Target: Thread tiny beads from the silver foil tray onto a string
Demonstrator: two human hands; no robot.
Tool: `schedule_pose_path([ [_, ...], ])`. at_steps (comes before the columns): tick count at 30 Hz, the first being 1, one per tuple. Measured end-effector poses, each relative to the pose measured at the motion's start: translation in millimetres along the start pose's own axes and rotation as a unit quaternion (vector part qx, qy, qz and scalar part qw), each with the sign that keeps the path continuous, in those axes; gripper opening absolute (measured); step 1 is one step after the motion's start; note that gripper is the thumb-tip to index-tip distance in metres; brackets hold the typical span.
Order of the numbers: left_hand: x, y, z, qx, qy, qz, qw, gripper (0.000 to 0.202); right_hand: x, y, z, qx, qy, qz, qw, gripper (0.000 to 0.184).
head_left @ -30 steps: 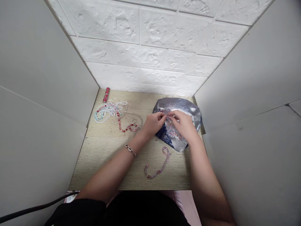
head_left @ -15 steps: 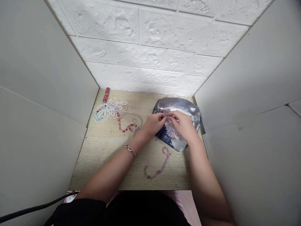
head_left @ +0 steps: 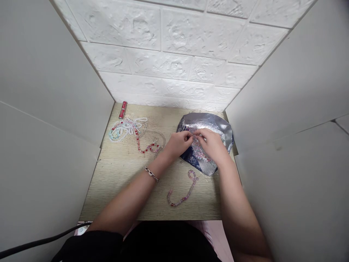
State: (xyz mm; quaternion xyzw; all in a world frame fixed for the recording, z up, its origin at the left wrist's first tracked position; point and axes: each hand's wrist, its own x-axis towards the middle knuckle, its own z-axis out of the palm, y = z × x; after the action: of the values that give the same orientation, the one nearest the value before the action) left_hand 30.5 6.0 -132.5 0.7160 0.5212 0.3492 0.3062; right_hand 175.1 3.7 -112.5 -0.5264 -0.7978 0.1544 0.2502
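Note:
My left hand (head_left: pixel 178 143) and my right hand (head_left: pixel 212 143) meet fingertip to fingertip over a silver and blue foil bag (head_left: pixel 215 127) at the right of the wooden table (head_left: pixel 122 182). Both pinch a tangle of pink and pale bead strands (head_left: pixel 198 151) that lies on the bag. A bracelet (head_left: pixel 152 174) circles my left wrist. The exact grip points are hidden by my fingers.
A pink bead strand (head_left: pixel 184 189) lies near the front edge. A red-and-white strand (head_left: pixel 144 145) and a pile of pale strands (head_left: pixel 122 129) lie at the left, with a small red tube (head_left: pixel 123 109) in the back left corner. White panels wall in both sides.
Almost nothing has changed. My fingertips shift slightly on the bead strands over the bag; my arms stay in place.

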Motion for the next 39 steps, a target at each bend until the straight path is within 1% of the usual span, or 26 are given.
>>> schedule_pose_path([
  [5,0.5,-1.0,-0.1,0.009,-0.01,0.002,1.0,0.02,-0.2,1.1,1.0,0.012,-0.003,-0.004,1.0,0.02],
  [10,0.3,-2.8,-0.2,0.003,-0.015,0.016,1.0,0.023,-0.8,1.4,-0.5,0.022,0.008,-0.003,1.0,0.019],
  [15,-0.1,-2.3,-1.5,-0.026,-0.017,0.022,0.999,0.025,-0.9,0.9,-2.4,0.026,0.024,0.012,0.999,0.015],
  [19,0.6,-2.4,-2.9,-0.054,-0.025,0.019,0.998,0.028,-0.6,-1.5,-3.6,0.033,0.036,0.002,0.999,0.016],
  [25,2.8,-6.4,-3.5,-0.105,-0.012,0.004,0.994,0.032,-1.0,-5.3,-5.0,0.046,0.046,-0.015,0.998,0.017],
  [32,3.0,-6.3,-4.1,-0.105,-0.019,0.0,0.994,0.031,-0.2,-8.1,-5.3,0.06,0.039,-0.012,0.997,0.016],
  [39,2.0,-4.8,-4.2,-0.064,-0.035,0.013,0.997,0.031,-0.6,-7.2,-5.3,0.069,0.04,-0.002,0.997,0.018],
])
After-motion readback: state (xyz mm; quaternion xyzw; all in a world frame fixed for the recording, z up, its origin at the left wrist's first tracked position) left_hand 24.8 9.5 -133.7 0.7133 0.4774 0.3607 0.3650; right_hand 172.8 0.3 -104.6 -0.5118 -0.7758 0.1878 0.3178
